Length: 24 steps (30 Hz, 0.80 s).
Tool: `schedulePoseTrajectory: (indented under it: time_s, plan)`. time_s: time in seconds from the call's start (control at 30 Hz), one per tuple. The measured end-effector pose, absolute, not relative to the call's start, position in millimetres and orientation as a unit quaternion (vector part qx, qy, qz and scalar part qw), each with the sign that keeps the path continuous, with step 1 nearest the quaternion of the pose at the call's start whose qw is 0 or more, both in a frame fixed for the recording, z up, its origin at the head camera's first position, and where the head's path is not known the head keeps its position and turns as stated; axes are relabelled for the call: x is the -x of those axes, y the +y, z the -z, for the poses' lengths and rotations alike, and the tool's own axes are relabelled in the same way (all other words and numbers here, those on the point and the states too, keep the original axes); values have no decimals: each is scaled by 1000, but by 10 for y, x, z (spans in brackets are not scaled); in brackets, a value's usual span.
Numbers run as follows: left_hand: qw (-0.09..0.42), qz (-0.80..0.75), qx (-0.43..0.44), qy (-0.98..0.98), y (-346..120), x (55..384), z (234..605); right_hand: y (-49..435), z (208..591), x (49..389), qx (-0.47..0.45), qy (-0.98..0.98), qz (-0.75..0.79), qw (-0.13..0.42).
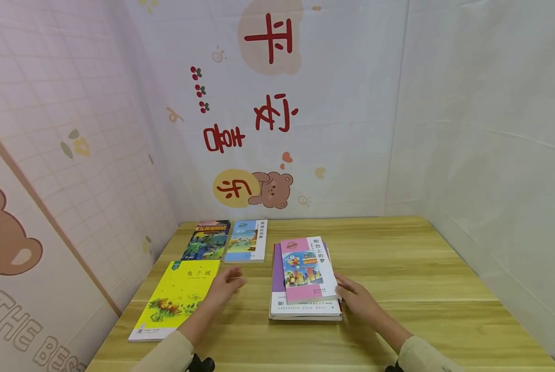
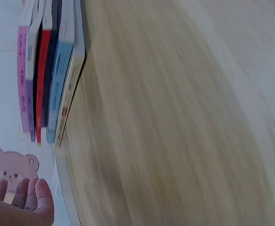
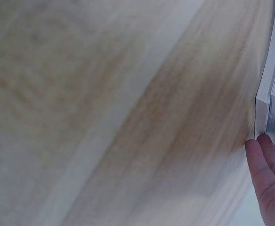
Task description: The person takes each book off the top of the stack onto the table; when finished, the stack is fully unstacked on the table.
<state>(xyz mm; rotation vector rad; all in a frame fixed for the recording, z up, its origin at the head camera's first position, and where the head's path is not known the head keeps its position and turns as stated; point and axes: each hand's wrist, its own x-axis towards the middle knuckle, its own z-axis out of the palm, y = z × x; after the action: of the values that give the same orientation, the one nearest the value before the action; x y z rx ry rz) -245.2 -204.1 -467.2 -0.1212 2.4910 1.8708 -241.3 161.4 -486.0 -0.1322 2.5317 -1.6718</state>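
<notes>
From the head camera, I had three loose books on the left: a yellow book (image 1: 177, 294) partly covered by the left forearm, a dark green book (image 1: 206, 240) and a pale blue book (image 1: 243, 245). The stack (image 1: 305, 310) lay right of them on the wood-grain table (image 1: 398, 258), before printed cloth walls (image 1: 347, 103). My left hand (image 1: 223, 287) was loosely spread and empty between yellow book and stack; my right hand (image 1: 358, 299) touched the stack's right edge.

The left wrist camera gave me six spines.

On the right wrist camera, extended fingers (image 3: 262, 165) met the page edges.
</notes>
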Motion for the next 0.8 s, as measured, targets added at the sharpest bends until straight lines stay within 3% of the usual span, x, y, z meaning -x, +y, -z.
schedulePoseTrajectory:
  time_s: [0.4,0.8]
  plan:
    - [50,-617,19,785,-1569,2581,4817,1518,4774,2322,87,860,502,45]
    - [75,-615,14,785,-1350,2508,4887,1583,4825,2373,87,852,514,33]
